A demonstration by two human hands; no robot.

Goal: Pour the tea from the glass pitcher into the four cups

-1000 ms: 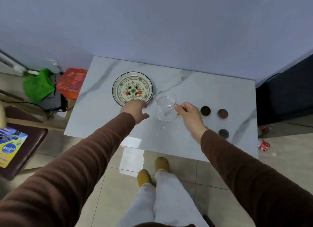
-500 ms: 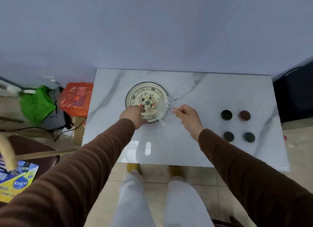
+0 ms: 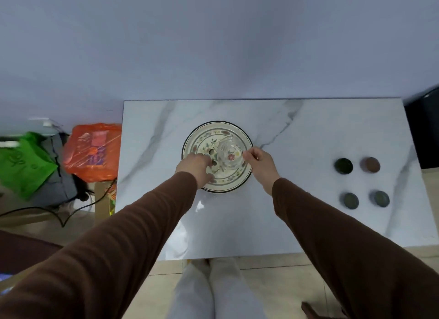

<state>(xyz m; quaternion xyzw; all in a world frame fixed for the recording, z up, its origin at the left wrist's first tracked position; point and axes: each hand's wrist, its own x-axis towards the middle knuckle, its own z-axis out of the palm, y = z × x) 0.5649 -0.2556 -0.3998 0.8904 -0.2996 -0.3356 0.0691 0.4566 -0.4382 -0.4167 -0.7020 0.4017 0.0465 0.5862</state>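
Hands first: the right hand (image 3: 260,165) pinches the handle of the glass pitcher (image 3: 231,155), now over the patterned plate (image 3: 244,138) rather than beside it as a second ago. Left hand (image 3: 194,167), fingers loosely curled and holding nothing, rests on the plate's near-left rim. Four cups (image 3: 343,166) sit well to the right on the counter (image 3: 308,128).

A cream floral plate (image 3: 217,185) with a black rim, 4 dark cups (image 3: 343,166), brown sleeves (image 3: 142,214).

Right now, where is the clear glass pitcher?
The clear glass pitcher is over the right half of the floral plate, held by the right hand, left of the four cups.
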